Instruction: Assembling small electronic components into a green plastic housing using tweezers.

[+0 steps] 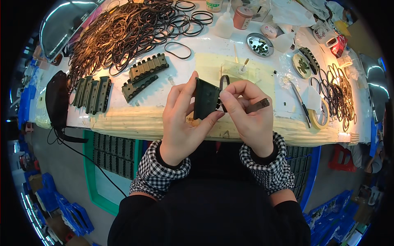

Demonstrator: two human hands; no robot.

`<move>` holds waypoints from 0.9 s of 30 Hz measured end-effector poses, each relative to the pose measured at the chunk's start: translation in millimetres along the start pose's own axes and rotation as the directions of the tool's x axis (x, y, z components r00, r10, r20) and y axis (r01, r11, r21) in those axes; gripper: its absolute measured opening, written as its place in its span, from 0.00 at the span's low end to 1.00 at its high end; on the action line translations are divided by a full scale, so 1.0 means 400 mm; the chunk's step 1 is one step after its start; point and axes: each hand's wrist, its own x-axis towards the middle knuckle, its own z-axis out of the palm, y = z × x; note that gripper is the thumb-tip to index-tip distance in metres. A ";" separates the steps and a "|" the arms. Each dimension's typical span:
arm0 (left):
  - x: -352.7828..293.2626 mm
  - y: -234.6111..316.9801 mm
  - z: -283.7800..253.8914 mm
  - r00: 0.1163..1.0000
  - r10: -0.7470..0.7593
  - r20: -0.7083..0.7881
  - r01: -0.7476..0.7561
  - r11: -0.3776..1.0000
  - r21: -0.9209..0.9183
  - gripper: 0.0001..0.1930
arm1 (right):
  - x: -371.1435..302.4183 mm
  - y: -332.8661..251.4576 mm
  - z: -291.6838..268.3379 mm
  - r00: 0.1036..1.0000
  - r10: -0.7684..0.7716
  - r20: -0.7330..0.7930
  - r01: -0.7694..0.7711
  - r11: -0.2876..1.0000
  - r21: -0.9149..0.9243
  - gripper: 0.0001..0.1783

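Observation:
My left hand (180, 119) grips a flat dark green plastic part (205, 99) upright above the near edge of the white workbench (143, 123). My right hand (248, 115) pinches the part's right edge with thumb and forefinger, where a thin black rubber band (223, 82) loops up, and it also holds a dark metal tool (257, 106) whose end sticks out to the right. Both cuffs are black-and-white checked.
A big heap of black rubber bands (123, 33) covers the back left. Ribbed olive parts (147, 67) and more (92, 94) lie left. A metal dish (259, 44), bottles (225, 24), tweezers (301, 104), a tape roll (320, 117) and more bands (338, 94) sit right. Trays of parts (113, 156) stand below.

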 end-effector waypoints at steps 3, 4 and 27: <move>-0.003 -0.002 -0.001 0.999 0.026 -0.030 -0.024 0.998 0.062 0.43 | -0.002 -0.012 0.001 1.000 0.026 0.002 -0.026 0.998 -0.064 0.05; -0.004 -0.002 -0.001 0.999 0.028 -0.040 -0.025 0.997 0.077 0.43 | 0.000 -0.020 -0.003 1.000 -0.006 0.029 0.010 0.987 -0.158 0.05; 0.007 -0.020 -0.034 0.905 -0.242 0.351 0.422 0.618 -0.663 0.33 | -0.014 -0.064 -0.005 0.921 -0.386 0.049 0.367 0.819 -0.441 0.05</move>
